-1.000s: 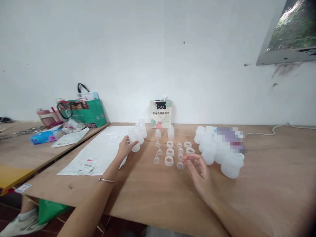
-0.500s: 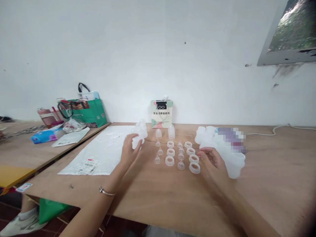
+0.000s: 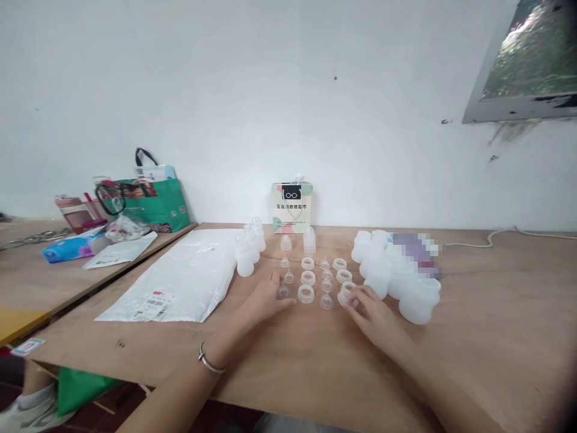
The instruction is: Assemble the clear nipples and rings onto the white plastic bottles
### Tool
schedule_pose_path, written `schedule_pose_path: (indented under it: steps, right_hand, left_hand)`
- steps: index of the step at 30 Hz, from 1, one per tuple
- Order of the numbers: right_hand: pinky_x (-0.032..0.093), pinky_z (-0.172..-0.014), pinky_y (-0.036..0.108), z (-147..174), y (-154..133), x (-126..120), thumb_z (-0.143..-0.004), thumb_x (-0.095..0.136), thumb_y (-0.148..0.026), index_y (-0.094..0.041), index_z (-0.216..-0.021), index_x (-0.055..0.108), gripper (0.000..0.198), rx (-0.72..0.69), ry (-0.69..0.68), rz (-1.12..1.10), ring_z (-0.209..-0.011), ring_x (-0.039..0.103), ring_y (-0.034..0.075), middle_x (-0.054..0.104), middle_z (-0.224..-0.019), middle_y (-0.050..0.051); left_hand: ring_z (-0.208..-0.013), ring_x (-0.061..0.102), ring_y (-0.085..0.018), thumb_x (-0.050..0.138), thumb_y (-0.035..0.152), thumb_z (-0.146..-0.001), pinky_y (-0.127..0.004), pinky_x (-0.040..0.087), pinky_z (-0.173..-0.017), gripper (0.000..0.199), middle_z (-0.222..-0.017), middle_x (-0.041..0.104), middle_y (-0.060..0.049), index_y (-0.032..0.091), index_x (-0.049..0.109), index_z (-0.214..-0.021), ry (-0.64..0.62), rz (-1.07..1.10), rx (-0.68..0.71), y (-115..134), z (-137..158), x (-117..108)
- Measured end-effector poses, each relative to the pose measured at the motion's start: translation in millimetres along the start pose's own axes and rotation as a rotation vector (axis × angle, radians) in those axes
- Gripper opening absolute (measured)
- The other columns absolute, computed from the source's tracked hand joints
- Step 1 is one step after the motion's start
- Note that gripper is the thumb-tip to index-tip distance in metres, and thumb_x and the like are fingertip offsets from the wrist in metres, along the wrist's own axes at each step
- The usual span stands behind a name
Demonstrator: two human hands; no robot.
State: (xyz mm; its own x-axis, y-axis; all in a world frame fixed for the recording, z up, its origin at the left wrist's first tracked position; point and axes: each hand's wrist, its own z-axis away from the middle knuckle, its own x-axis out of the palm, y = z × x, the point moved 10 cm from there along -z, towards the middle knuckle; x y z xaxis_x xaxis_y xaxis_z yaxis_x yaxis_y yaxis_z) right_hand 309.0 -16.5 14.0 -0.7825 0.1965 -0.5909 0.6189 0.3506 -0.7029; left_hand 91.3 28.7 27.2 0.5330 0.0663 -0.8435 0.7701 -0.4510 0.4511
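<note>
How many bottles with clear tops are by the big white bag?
3: a front bottle, a middle bottle and a back bottle, in one slanting row. Another could hide behind them.

Clear nipples stand tip-up in columns either side of a flat translucent ring. Two more lie behind it, other rings farther right.

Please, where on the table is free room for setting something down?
The table is bare right of the rightmost white bottle, nearer than the cable. Another patch lies in front of the rings, between left hand and right hand. The middle, with rows of rings and teats, is crowded.
</note>
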Motion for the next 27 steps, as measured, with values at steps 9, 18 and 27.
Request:
schedule_pose_path:
  steps: [9, 18, 27]
  right_hand:
    - [0.047, -0.090, 0.039, -21, -28, 42, -0.081, 0.049, -0.034, -0.020, -0.095, 0.055, 0.021, 0.393, -0.220, -1.300, -0.098, 0.061, 0.021, 0.066, -0.100, 0.008]
    - [0.051, -0.083, 0.025, -14, -10, 65, -0.081, 0.051, -0.024, -0.018, -0.094, 0.056, 0.015, 0.552, -0.173, -1.516, -0.090, 0.064, 0.015, 0.068, -0.093, 0.007]
    - [0.053, -0.074, 0.022, -11, -14, 71, -0.082, 0.051, -0.017, -0.017, -0.092, 0.060, 0.014, 0.537, -0.184, -1.612, -0.084, 0.063, 0.011, 0.067, -0.095, 0.004]
  left_hand:
    - [-0.073, 0.057, -0.021, 0.054, 0.030, -0.072, -0.032, 0.041, -0.064, 0.013, -0.079, 0.059, -0.005, 0.020, 0.048, -0.079, 0.018, 0.085, -0.090, -29, -2, 19]
    - [-0.079, 0.058, -0.014, 0.049, 0.030, -0.080, -0.028, 0.047, -0.071, 0.019, -0.094, 0.060, -0.005, 0.019, 0.053, -0.094, 0.141, 0.418, 0.073, 21, 5, -19]
    - [-0.065, 0.053, -0.011, 0.052, 0.038, -0.081, -0.023, 0.041, -0.060, 0.026, -0.076, 0.060, -0.001, 0.017, 0.057, -0.096, 0.031, 0.135, 0.388, 118, 9, -31]
